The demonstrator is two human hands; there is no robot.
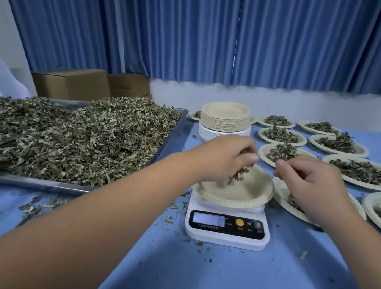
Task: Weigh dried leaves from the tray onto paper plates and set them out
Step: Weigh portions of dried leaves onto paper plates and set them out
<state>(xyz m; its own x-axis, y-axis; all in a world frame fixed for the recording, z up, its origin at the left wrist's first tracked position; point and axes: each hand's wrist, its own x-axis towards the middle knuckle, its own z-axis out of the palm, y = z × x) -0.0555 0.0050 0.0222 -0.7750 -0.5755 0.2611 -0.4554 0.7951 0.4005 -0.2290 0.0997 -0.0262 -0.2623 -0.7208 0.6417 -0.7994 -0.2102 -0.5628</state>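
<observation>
A large metal tray heaped with dried leaves fills the left of the blue table. A white digital scale stands in the middle with a bare paper plate on it. My left hand hovers over that plate and grips a bunch of dried leaves that hang down from its fingers. My right hand is just right of the plate, its fingers curled with a few leaf bits pinched at the tips. Several filled plates lie to the right.
A tall stack of unused paper plates stands behind the scale. Cardboard boxes sit behind the tray by the blue curtain. Leaf crumbs are scattered over the tablecloth. Another plate lies under my right hand.
</observation>
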